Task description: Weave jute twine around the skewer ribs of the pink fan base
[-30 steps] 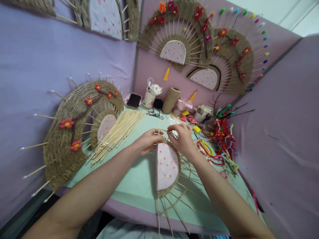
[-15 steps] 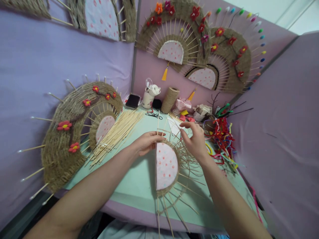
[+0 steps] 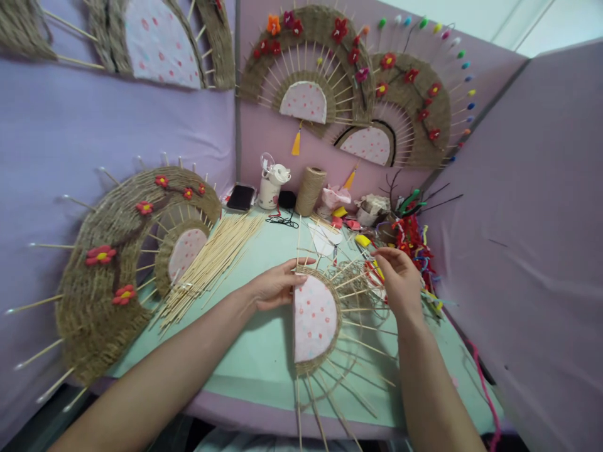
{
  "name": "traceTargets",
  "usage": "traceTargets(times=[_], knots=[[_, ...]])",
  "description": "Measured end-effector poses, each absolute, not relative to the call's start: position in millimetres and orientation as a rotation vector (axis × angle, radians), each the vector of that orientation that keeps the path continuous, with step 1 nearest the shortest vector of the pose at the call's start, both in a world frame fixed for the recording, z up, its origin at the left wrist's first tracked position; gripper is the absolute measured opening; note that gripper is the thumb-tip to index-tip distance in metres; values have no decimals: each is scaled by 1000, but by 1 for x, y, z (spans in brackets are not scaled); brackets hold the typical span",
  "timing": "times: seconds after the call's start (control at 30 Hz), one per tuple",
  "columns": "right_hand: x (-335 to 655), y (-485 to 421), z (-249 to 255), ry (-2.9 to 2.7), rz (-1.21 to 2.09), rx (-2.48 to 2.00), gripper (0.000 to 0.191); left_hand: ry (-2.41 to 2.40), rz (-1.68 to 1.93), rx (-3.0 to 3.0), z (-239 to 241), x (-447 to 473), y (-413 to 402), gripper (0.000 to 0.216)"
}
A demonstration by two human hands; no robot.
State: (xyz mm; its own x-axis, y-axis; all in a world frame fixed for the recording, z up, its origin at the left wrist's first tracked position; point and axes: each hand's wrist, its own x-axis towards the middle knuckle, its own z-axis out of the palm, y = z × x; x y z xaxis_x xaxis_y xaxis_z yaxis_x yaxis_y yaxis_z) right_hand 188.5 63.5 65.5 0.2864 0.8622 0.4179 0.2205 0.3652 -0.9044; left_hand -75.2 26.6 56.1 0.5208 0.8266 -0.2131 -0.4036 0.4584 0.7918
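A half-round fan piece with a pink-dotted white cloth centre stands out over the table, its curved edge wound with brown twine. Thin wooden sticks radiate from that edge. My left hand is closed on the upper left corner of the piece, thumb on the front. To the right, my right hand pinches a thin strand of twine near the stick ends; the strand itself is hard to make out. Loose loops of twine lie between the piece and my right hand.
A pile of wooden sticks lies left, beside a finished woven fan with red flowers. At the back stand a phone, a white bottle and a twine spool. Colourful pipe cleaners are heaped right. Decorated fans hang behind.
My right hand has moved right and slightly down, away from the upper sticks. My left thumb now rests on the cloth front. The view has shifted slightly.
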Motion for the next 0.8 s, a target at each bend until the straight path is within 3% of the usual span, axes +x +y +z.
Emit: traceTargets(times=[0.4, 0.8], knots=[[211, 73, 55, -992, 714, -1092, 20, 764, 1140, 637, 64, -84, 43, 8], [133, 83, 39, -1209, 1223, -966, 25, 867, 998, 864, 63, -83, 37, 32]])
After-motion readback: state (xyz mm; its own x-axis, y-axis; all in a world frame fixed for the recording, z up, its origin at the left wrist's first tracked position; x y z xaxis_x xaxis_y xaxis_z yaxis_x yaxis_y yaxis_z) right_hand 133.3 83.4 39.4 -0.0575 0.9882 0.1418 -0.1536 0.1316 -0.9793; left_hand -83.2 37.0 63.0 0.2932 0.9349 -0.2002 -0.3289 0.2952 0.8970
